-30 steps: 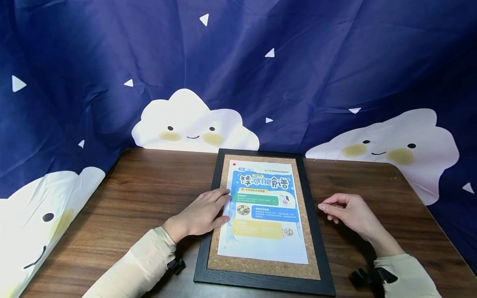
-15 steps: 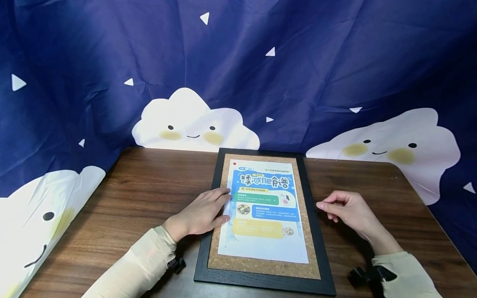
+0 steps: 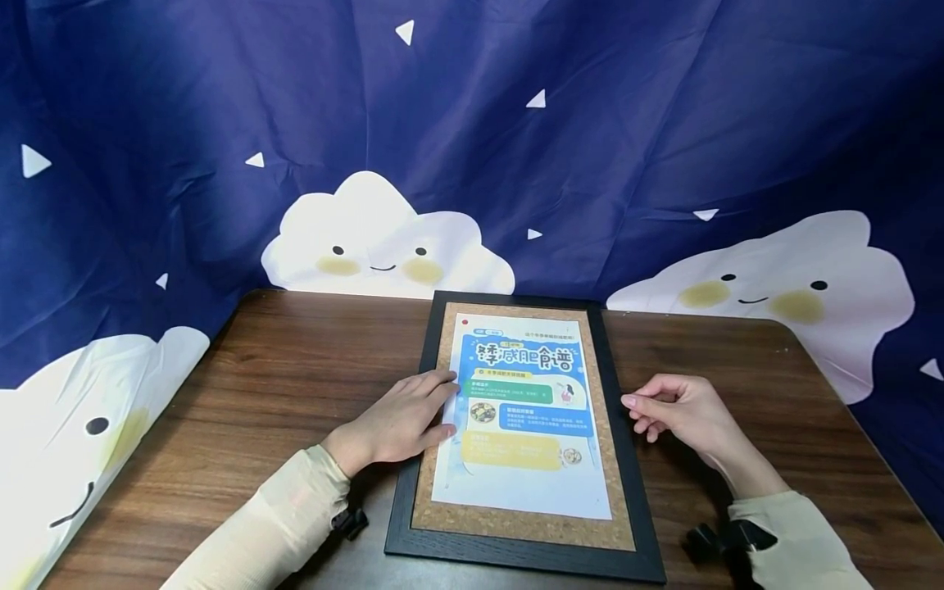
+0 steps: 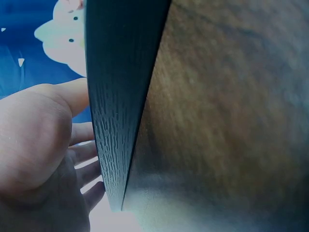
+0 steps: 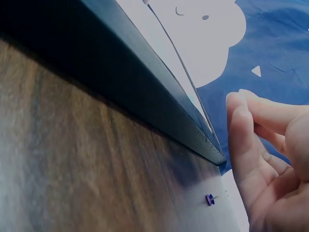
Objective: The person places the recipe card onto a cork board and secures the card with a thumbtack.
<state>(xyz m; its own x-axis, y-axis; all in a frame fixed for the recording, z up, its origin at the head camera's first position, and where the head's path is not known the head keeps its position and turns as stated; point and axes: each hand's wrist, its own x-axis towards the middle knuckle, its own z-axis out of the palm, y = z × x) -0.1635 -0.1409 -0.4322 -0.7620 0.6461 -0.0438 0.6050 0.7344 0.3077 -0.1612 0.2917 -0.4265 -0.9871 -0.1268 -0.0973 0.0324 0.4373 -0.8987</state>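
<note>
A printed sheet of paper (image 3: 516, 496) lies on a cork board (image 3: 516, 528) with a black frame (image 3: 527, 557). A red round pin head (image 3: 465, 322) shows at the sheet's top left corner. My left hand (image 3: 398, 418) rests across the frame's left side, relaxed fingertips touching the sheet's left edge. Off the frame's right side, my right hand (image 3: 686, 414) has its thumb and index fingertip together and the other fingers curled; nothing shows between them. In the right wrist view, a purple pushpin (image 5: 210, 199) lies on the table beside the frame.
The brown wooden table (image 3: 310, 344) extends on both sides of the frame. Behind it hangs a dark blue cloth (image 3: 472, 106) with white clouds and triangles. Black wrist devices sit under both sleeves.
My right hand has shifted slightly left and up, closer to the frame's right side. The left hand, sheet and board stay put.
</note>
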